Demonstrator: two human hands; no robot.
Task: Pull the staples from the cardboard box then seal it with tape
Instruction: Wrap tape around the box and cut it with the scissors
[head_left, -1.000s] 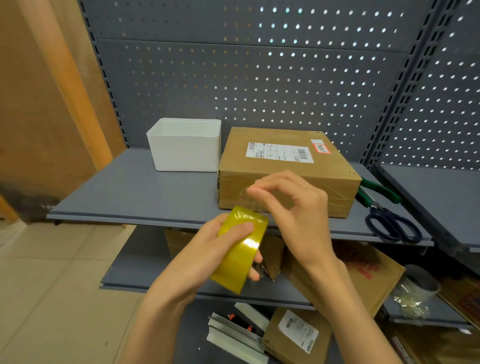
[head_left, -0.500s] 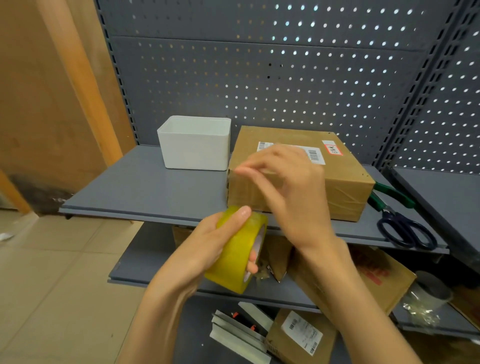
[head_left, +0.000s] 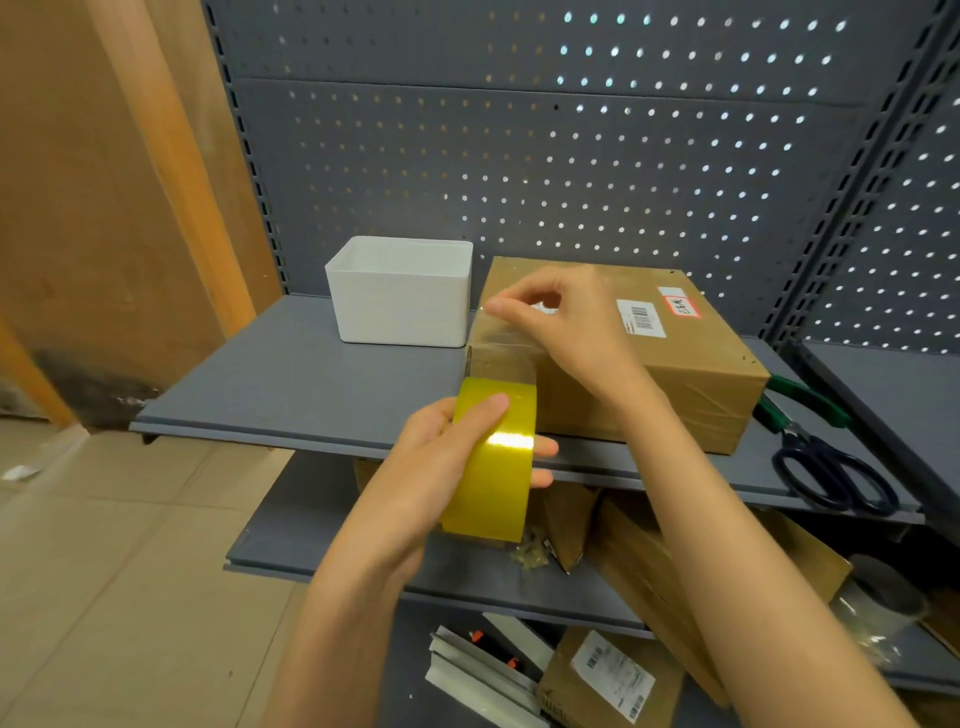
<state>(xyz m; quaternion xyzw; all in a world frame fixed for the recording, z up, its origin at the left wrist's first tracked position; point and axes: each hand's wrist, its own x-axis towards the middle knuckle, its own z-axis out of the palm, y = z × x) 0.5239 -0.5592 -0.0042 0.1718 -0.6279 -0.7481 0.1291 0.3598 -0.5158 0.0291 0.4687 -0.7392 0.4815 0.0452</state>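
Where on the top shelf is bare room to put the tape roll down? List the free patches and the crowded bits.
Free: the grey shelf left of and in front of the white bin, out to its front edge. Crowded: right of the cardboard box, where green-handled pliers and scissors fill the strip.

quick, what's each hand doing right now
Left hand: closed around the yellow tape roll.
Right hand: fingers pinching the free end of the tape strip over the cardboard box.
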